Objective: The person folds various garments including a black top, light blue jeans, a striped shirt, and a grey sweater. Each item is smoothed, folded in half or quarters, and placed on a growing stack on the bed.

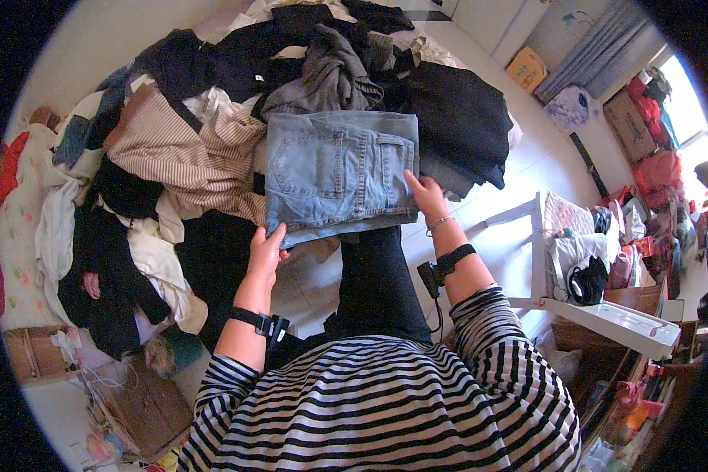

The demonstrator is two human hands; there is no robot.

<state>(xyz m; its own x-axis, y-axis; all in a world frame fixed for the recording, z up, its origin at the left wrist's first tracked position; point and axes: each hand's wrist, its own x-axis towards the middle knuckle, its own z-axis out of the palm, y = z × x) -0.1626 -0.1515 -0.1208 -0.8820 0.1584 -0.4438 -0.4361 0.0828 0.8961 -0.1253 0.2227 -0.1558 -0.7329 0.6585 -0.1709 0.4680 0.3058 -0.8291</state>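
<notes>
A pair of light blue denim jeans (pixel 330 171), folded into a rough rectangle, lies in front of me with a back pocket and belt loops facing up. My left hand (pixel 265 251) grips its near left corner, thumb on top. On the right edge, my right hand (pixel 426 192) holds the denim with the thumb on top and fingers underneath. Behind the jeans rests a crumpled dark grey garment (pixel 324 71). A brown-and-white striped garment (pixel 183 147) spreads to the left, and a black garment (pixel 463 118) lies to the right.
A large heap of clothes covers the bed, with a white garment (pixel 159 271) hanging at its near left. At right stands a white chair (pixel 613 324) with a black face mask (pixel 588 282) and cloths on it. A cardboard box (pixel 526 69) sits by the curtain (pixel 590 50).
</notes>
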